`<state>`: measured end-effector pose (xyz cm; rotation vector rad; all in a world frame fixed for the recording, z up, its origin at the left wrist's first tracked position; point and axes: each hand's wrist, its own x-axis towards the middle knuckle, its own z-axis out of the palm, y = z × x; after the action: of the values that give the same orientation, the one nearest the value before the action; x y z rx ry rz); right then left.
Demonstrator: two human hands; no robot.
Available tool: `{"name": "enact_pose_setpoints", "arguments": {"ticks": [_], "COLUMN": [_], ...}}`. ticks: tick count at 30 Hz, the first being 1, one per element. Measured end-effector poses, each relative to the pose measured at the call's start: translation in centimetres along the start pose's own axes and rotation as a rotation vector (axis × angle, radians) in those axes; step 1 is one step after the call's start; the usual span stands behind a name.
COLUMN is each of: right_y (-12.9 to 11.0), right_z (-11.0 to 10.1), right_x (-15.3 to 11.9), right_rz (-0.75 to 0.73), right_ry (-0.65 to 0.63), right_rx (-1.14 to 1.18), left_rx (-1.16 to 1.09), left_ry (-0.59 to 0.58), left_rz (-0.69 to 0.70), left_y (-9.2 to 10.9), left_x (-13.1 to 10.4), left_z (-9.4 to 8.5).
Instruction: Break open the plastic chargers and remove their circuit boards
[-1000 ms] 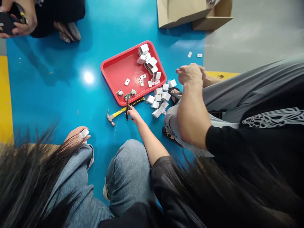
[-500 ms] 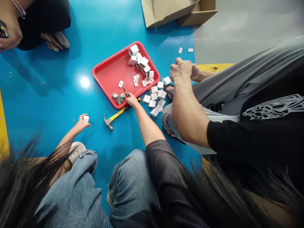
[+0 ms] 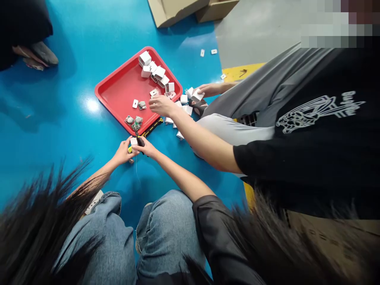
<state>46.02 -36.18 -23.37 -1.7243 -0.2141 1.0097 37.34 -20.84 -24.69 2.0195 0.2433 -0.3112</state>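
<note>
Close in front of the tray, my left hand grips a white charger housing. Right beside it, my right hand is closed around a slim dark-handled tool; its exact kind is unclear. The two hands meet at the housing. Under them lies a claw hammer with a yellow and black handle, partly covered. Just beyond, small circuit boards rest in the near corner of the red tray. A white end plate lies farther in.
White housings line the tray's right side. More chargers lie on the floor. At the right a co-worker's hand reaches over the tray, the other holding a charger. Cardboard boxes stand beyond. Another person's foot is at left.
My right hand has drawn back from the tray with the tool, and my left hand has brought the housing to it. The co-worker's hands have separated, one reaching over the tray. The view has shifted.
</note>
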Motion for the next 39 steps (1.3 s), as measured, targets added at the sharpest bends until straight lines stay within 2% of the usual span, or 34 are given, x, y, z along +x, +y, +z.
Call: {"name": "enact_pose_setpoints", "arguments": {"ticks": [3, 6, 10, 13, 16, 19, 22, 26, 29, 32, 35, 37, 39], "right_y": [1.7, 3.4, 4.5, 3.9, 2.4, 0.6, -1.4, -4.5, -6.6, -8.2, -9.0, -9.1, -9.0], "right_z": [-2.1, -4.7, -7.0, -7.0, -5.5, -3.3, -1.5, -0.5, 0.0, 1.1, 3.3, 5.5, 8.1], "right_x": [-0.8, -2.0, -2.6, -2.0, -1.0, 0.8, 3.7, 9.4, 13.6, 16.3, 16.4, 15.0, 12.9], "right_rz": [0.072, 0.177, 0.31, 0.227, 0.059, -0.069, -0.126, -0.042, 0.003, -0.003, 0.001, -0.006, -0.019], "right_ry": [0.028, 0.2, 0.372, 0.466, 0.433, 0.348, 0.316, 0.364, 0.399, 0.406, 0.408, 0.374, 0.27], "right_rx": [-0.339, -0.631, -0.731, -0.793, -0.834, -0.91, -0.952, -0.908, -0.889, -0.906, -0.937, -0.967, -0.992], "left_rx": [0.066, 0.026, -0.034, 0.108, 0.365, 0.485, 0.494, 0.556, 0.561, 0.548, 0.534, 0.518, 0.501], "left_ry": [-0.073, 0.0, 0.117, 0.226, 0.413, 0.584, 0.64, 0.647, 0.643, 0.627, 0.608, 0.594, 0.568], "left_rz": [-0.006, -0.043, -0.136, -0.134, -0.235, -0.402, -0.445, -0.44, -0.497, -0.526, -0.543, -0.554, -0.572], "left_y": [-1.5, -3.1, -4.9, -6.2, -7.9, -10.4, -12.7, -13.8, -13.6, -13.3, -13.0, -12.9, -12.9], "left_x": [-1.2, -2.8, -4.7, -5.8, -6.4, -6.6, -6.5, -6.2, -6.1, -6.1, -6.1, -6.0, -5.9], "left_z": [0.1, -0.4, -1.1, -2.4, -5.0, -8.1, -10.2, -10.2, -9.6, -9.6, -10.0, -10.2, -10.5]}}
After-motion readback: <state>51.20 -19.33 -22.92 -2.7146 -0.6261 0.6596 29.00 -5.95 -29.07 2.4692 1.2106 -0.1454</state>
